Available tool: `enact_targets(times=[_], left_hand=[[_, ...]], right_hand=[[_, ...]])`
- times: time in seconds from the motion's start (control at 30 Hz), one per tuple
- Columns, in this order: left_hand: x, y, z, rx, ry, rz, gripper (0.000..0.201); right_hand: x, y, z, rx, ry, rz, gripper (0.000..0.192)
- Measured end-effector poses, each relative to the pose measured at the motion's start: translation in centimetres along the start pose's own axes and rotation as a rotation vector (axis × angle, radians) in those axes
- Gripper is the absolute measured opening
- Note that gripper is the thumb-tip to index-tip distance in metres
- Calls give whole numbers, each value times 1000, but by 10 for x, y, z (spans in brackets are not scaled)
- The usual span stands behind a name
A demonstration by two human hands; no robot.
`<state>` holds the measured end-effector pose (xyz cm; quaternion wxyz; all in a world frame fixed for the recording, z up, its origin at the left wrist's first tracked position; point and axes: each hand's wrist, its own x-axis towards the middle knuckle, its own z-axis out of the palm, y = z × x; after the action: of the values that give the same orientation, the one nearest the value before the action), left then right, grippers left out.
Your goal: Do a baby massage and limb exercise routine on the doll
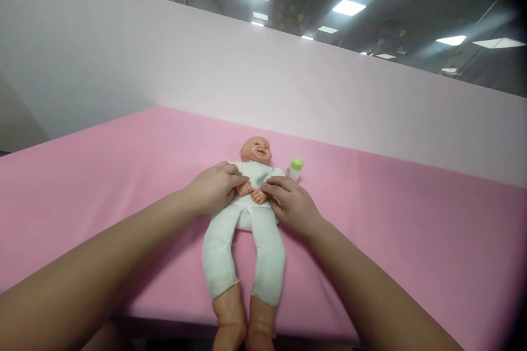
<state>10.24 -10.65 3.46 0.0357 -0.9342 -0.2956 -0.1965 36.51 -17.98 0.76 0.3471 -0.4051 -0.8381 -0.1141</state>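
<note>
A baby doll (247,219) with a soft white cloth body lies on its back, its bald plastic head pointing away from me and its feet at the near edge. My left hand (217,187) is closed around the doll's arm on the left side of the picture. Around the other arm, near the wrist, my right hand (293,203) is closed too. Both of the doll's plastic hands rest close together over its belly. Just beyond my right hand is a small bottle (295,169) with a green cap, its lower end partly hidden.
A pink cover (395,230) spreads over the table under the doll. Behind it runs a white partition (288,82), with another white panel along the left. Ceiling lights (349,7) show above the partition.
</note>
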Motion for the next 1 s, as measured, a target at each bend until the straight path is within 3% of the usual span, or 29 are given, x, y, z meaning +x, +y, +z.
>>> enact_targets(times=[0.13,0.27,0.37,0.43,0.53,0.6,0.67,0.77,0.87,1.0], left_hand=[[0,0,0,-8,9,-26,43],[0,-1,1,-114,88,-168,28],[-1,-9,0,-264,183,-353,26],[-3,-20,-1,-379,284,-510,23],[-9,-44,-2,-497,418,-785,16],[-13,-63,-2,-521,440,-942,20],[-18,-81,-1,-543,424,-1068,22],[-22,-99,2,-582,357,-1208,21],[-22,-106,4,-584,281,-1235,20],[-20,-106,6,-555,257,-1198,20]], right_hand=[[-1,4,4,4,-27,22,33],[-3,8,7,55,46,164,33],[-5,16,3,192,160,388,35],[-9,28,-3,306,311,534,41],[-19,55,-13,425,539,755,57],[-27,75,-17,494,584,934,65],[-33,91,-18,563,531,1110,60],[-38,100,-17,660,328,1285,37],[-37,93,-16,759,158,1285,19],[-34,82,-16,839,4,1239,12]])
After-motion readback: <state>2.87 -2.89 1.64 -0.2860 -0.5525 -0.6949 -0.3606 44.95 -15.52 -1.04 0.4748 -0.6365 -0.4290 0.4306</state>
